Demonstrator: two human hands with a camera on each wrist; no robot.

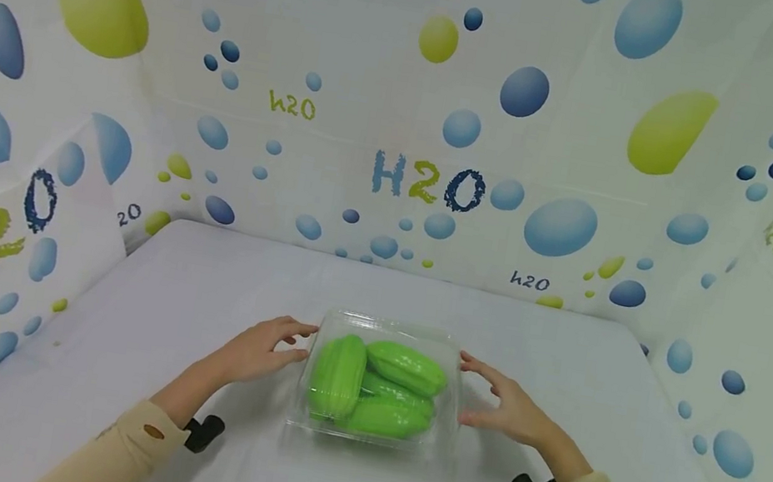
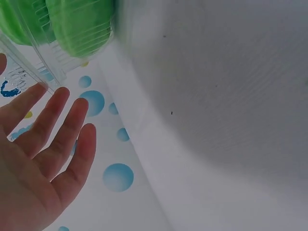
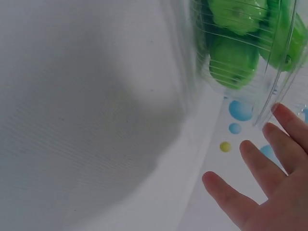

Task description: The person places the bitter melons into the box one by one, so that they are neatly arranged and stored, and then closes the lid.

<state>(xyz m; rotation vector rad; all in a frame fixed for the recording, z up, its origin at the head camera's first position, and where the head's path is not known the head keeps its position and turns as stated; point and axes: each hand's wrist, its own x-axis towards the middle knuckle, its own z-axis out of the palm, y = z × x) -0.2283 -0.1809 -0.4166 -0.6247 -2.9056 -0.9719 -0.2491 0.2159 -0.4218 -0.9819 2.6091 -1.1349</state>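
A clear plastic clamshell box [image 1: 388,326] stands on the white table, centred before me. Inside it lie several bright green, oblong, ridged fruits [image 1: 406,368], one upright along the left and others across the right. My left hand [image 1: 262,352] is at the box's left side, fingertips right at the lid's rim. On the opposite side, my right hand [image 1: 508,408] has its fingertips at the right rim. Both wrist views show the fingers [image 2: 72,125] spread and mostly straight beside the ribbed clear wall [image 3: 231,43]. Neither hand's fingers are curled round the box.
A white cloth covers the table [image 1: 260,272]. Behind and on both sides hangs a white curtain [image 1: 380,88] with blue and green drops and H2O lettering. Dark wrist cameras [image 1: 204,433] sit at both cuffs.
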